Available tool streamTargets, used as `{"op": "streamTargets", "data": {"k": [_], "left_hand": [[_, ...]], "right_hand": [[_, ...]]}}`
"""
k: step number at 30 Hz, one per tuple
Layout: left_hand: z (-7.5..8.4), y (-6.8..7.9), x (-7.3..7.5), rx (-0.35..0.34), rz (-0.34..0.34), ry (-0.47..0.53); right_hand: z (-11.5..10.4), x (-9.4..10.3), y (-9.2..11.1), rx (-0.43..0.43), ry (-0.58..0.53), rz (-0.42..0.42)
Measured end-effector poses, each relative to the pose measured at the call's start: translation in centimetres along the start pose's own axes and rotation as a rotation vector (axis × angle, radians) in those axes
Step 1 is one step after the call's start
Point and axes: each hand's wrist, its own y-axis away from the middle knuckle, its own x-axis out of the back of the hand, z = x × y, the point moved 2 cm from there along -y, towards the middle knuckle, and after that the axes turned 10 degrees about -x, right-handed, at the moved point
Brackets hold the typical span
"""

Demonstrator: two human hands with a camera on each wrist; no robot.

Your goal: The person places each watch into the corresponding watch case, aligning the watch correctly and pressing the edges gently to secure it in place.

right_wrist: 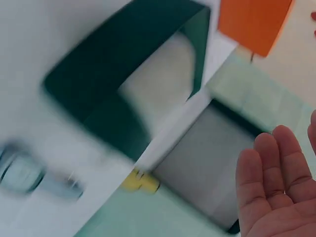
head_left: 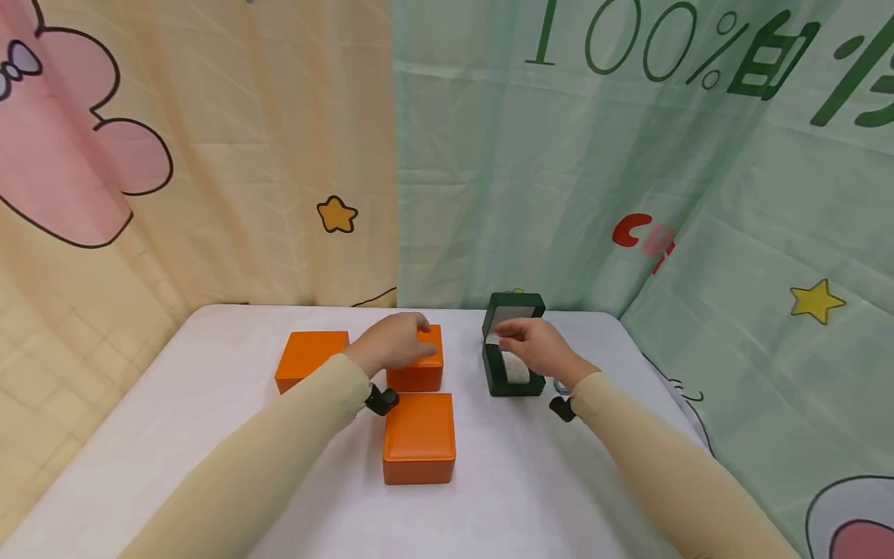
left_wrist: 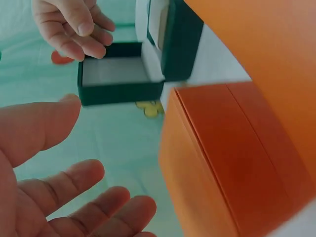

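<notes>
A dark green watch box stands with its lid raised, showing a grey-white lining and a pale cushion inside. Over the box is my right hand, its fingers extended near the raised lid and holding nothing. A wristwatch, blurred in the right wrist view, lies on the table beside the box. My left hand hovers by the closed orange box at the back, thumb and fingers spread apart with nothing between them. That hand and its sleeve partly cover this box.
Two more closed orange boxes sit on the white table: one at the back left, partly behind my left sleeve, and one nearer the front. Printed curtains hang behind the table and along its sides.
</notes>
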Motion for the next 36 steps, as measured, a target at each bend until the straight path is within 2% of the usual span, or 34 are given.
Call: {"op": "streamTargets", "data": {"k": [4,8,13,16,19,24,31,36], "left_hand": [[3.0,-1.8,-1.0,-0.057,-0.039,0.013],[5.4,-3.7,-2.4,-0.072,-0.085,0.053],[7.1,-5.8,-4.5,-0.083,-0.122,0.065],[7.6,-6.6,-5.7,-0.077,-0.130,0.050],[7.9,-7.3,-6.7,-0.076,-0.137,-0.006],[8.5,-8.1,-7.7,-0.039,-0.127,-0.085],[8.7,-8.5,-9.0,0.045,-0.114,-0.010],[8.4,-8.6,-9.7,0.074,-0.092,-0.020]], "right_hand": [[3.4,2.5,0.7,-0.018,0.171,0.036],[6.7,3.6,0.9,-0.074,0.320,-0.002],[10.0,3.8,1.2,-0.154,0.343,-0.098],[11.3,3.6,1.4,-0.198,0.305,-0.136],[12.2,3.2,1.5,-0.223,0.274,-0.151],[12.9,2.7,1.7,-0.191,0.287,-0.137],[13.5,2.4,1.5,-0.154,0.292,-0.101],[13.9,2.0,1.0,-0.113,0.297,-0.093]]}}
